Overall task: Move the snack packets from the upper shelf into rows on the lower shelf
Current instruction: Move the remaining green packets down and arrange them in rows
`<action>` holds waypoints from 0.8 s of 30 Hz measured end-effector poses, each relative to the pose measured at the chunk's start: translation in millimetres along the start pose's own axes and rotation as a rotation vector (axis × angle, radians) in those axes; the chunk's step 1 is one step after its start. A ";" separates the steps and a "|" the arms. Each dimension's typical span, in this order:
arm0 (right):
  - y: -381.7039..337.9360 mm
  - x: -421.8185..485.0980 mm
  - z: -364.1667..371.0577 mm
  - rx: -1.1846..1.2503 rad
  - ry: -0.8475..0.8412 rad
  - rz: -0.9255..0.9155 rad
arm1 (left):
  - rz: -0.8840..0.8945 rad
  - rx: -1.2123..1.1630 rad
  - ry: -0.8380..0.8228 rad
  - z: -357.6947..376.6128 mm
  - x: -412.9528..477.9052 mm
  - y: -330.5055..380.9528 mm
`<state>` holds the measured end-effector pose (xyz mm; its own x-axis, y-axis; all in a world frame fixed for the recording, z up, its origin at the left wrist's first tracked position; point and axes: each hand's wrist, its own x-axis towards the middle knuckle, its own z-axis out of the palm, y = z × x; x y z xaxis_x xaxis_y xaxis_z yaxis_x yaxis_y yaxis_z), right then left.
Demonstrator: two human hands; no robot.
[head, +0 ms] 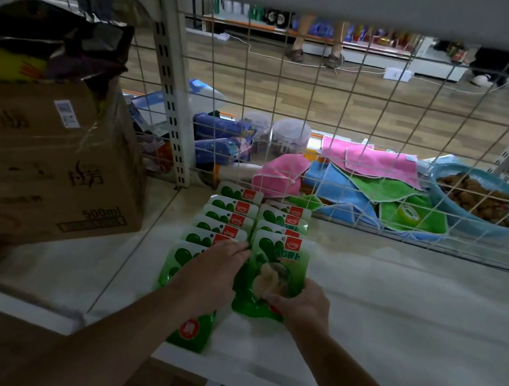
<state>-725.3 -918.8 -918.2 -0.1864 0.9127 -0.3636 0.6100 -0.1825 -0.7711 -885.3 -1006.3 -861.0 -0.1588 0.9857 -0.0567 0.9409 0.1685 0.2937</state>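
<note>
Placing step: on the white lower shelf (393, 310), right of the brown cardboard box (39, 156), the right hand (299, 307) pinches the lower edge of a glossy green plastic snack packet (279, 261) that fronts the row farther from the box. The left hand (212, 272), its fingers apparently flat in the dim light, presses on the nearer row of green packets (223, 218). The next move probably calls for settling the held packet against those behind it, then letting go.

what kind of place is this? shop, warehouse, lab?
Most likely a small shop. A white metal shelf with a wire mesh back, green snack packets laid in two rows on it, a cardboard carton beside them, and more stocked shelving across the aisle, seen through the mesh.
</note>
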 end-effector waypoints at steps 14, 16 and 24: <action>4.0 6.8 15.3 -0.322 0.148 -0.036 | -0.006 0.025 -0.008 -3.0 -6.5 -2.9; 4.8 5.5 15.3 -0.330 0.134 -0.031 | 0.002 0.028 -0.011 -1.4 -6.1 -3.9; 5.5 2.8 22.3 -0.422 0.113 -0.043 | 0.006 0.038 -0.008 2.0 -1.6 -5.8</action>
<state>-739.6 -925.4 -935.1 -0.1471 0.9547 -0.2586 0.8693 0.0001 -0.4943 -889.9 -1008.9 -864.5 -0.1513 0.9865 -0.0630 0.9526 0.1625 0.2572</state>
